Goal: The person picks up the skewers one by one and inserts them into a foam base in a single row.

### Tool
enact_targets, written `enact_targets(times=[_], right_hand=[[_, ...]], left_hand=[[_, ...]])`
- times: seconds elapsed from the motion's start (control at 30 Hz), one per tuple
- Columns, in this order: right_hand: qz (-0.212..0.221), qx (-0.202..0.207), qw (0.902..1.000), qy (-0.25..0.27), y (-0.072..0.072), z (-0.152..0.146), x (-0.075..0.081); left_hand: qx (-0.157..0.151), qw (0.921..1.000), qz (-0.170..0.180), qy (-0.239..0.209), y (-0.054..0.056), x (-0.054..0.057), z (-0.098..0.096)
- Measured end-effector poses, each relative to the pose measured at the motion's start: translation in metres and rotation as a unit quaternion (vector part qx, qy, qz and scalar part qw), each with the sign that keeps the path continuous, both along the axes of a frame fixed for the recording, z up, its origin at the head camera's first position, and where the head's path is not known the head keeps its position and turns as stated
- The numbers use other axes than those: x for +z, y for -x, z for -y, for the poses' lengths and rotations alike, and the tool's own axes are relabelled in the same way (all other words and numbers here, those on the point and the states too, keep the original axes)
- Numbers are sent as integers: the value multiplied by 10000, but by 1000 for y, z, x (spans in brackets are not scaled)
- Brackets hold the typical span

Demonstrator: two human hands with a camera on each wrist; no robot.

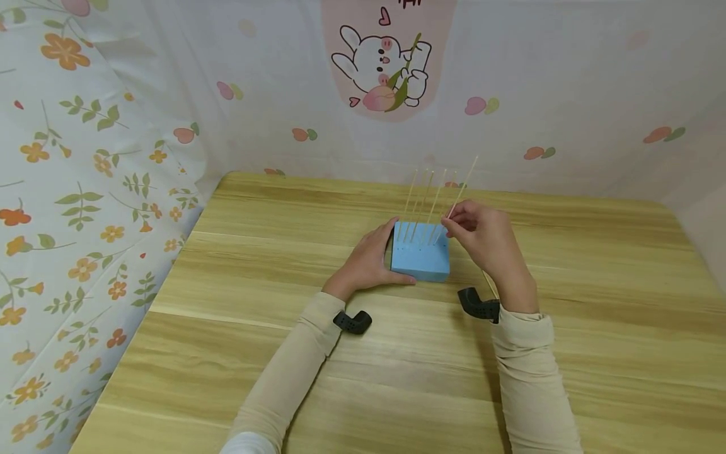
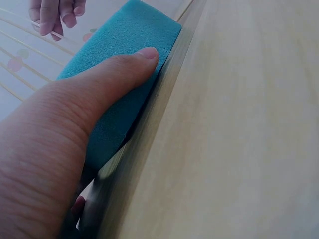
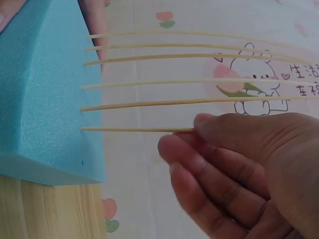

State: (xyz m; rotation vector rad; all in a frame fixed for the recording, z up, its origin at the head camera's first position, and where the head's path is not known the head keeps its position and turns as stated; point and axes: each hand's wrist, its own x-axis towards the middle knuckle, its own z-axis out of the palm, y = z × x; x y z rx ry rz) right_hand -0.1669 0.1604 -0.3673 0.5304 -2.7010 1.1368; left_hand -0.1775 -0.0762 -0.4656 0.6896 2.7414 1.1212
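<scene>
A light-blue foam block (image 1: 421, 260) lies on the wooden table, with several thin bamboo skewers (image 3: 149, 82) standing in a row in its top. My left hand (image 1: 367, 260) grips the block from the left; its thumb (image 2: 119, 69) lies along the near side, and the other fingers are mostly hidden behind. Between thumb and index finger, my right hand (image 1: 489, 238) pinches a skewer (image 3: 134, 129) partway up. That skewer's lower end meets the foam at the end of the row, beside a small bare hole (image 3: 82, 162).
Another thin stick (image 1: 489, 284) lies on the table (image 1: 227, 265) beneath my right wrist. Black curved wrist mounts (image 1: 353, 322) sit at both cuffs. A white patterned curtain (image 1: 255, 126) hangs at the table's back edge, and a flowered cloth (image 1: 85, 252) is at the left.
</scene>
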Motion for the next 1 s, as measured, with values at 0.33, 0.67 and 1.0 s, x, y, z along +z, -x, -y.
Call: enact_targets(times=[0.33, 0.67, 1.0], right_hand=[[68, 7, 9994, -341, 0, -1, -2], [49, 71, 9994, -343, 1, 1, -5], [893, 585, 9913, -765, 0, -16, 0]], left_hand=[[-10, 10000, -32, -20, 0, -1, 0], [1, 10000, -35, -48, 0, 1, 0], [74, 9999, 96, -41, -1, 0, 0]])
